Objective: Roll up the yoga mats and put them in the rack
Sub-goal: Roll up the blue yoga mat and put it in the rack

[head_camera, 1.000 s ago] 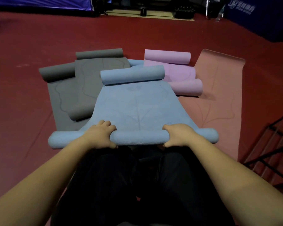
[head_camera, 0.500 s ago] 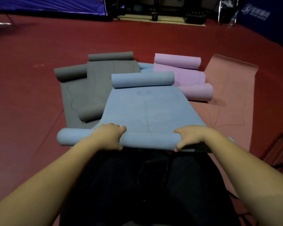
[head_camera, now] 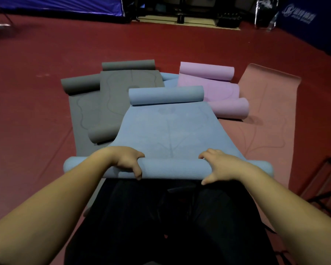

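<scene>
A blue yoga mat (head_camera: 166,131) lies stretched out in front of my knees, curled at its far end and rolled into a thick tube at the near end. My left hand (head_camera: 125,161) grips the left part of that near roll, fingers curled over its top and thumb below. My right hand (head_camera: 218,165) grips the right part of the roll the same way. Beside it lie grey mats (head_camera: 103,100) on the left, purple mats (head_camera: 214,87) behind right, and a flat pink mat (head_camera: 264,119) on the right. A black metal rack (head_camera: 325,180) shows at the right edge.
The red floor (head_camera: 36,115) spreads all around the mats. Blue banners (head_camera: 304,25) and dark equipment (head_camera: 189,12) stand along the far wall. My dark trousers (head_camera: 170,222) fill the bottom centre.
The near roll of the blue mat has advanced forward and grown thicker. Both hands have shifted their hold over the roll, thumbs now visible underneath.
</scene>
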Available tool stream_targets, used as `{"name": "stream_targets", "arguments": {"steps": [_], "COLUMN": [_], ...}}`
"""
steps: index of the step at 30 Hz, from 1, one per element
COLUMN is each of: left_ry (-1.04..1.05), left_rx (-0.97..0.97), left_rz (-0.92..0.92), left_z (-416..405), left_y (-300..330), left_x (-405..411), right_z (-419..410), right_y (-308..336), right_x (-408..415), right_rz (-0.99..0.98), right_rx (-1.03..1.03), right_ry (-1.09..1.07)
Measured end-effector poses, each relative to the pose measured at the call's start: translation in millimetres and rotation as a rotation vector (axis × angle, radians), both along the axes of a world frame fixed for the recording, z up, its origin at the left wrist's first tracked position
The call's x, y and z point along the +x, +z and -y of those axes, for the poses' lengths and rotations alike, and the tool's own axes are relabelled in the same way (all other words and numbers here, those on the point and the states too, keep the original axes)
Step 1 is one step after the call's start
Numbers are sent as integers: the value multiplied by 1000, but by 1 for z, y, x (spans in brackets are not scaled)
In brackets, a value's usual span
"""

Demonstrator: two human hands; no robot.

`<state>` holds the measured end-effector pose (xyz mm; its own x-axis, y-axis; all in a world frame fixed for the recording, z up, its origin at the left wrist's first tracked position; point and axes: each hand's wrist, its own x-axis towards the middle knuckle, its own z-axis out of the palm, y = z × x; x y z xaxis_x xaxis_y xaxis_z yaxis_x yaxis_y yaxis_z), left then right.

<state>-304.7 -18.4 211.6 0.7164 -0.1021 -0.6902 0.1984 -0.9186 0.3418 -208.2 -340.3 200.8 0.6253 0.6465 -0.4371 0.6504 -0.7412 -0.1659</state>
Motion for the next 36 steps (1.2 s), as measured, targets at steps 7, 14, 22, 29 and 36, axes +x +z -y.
{"name": "stream_targets", "arguments": {"steps": [7,14,22,29,36], "left_ry": [45,78,-52,-54,-58], "left_rx": [-112,-45,523,504,295], "left_rz": [-94,354,811,613,388], "left_z": [-3,-9,20,17,4], "left_y": [0,-16,-63,-42,-28], "left_x": [11,-15,-53,-27,2], "right_z": [0,-14,-26,-18,-6], "right_y": [-18,-8,1,-7,-27], "right_x": [-22,6,31,24,-8], "right_rz": [312,44,-253,-136,327], "right_rx": [25,-44,-142,-47,2], "right_ry": [-24,-21,-34,-42,-37]}}
